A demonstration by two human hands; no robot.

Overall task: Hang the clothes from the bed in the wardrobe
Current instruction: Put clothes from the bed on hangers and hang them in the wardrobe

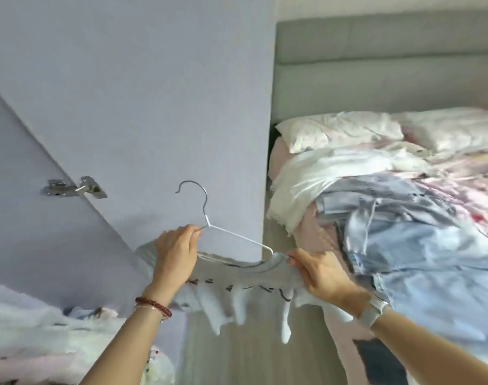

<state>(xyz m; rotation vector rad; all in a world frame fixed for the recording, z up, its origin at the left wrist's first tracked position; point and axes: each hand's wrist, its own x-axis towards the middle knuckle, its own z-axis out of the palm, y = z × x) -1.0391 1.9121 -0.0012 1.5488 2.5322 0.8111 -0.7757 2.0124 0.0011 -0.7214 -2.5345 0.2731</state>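
The person is standing between the wardrobe door (126, 120) and the bed (404, 218), working a grey top (237, 276) onto a wire hanger (209, 220) held up in the air in front of them. The left hand (176, 251) is gripping the hanger near its neck, fingers curled round the wire and some of the cloth. The right hand (320, 273) is pinching the top's shoulder just beside the hanger's right tip.

That right tip is looking bare, outside the neckline, so the shoulder may not be seated. If the right hand is letting go too soon, I judge the top could be sliding off toward the floor (251, 357), and a hard tug might be stretching the collar.

The hanger's long axis is running left to right, dipping toward the bed, with its hook pointing up and curling left toward the wardrobe door. A pile of clothes (404, 232) is waiting on the bed.
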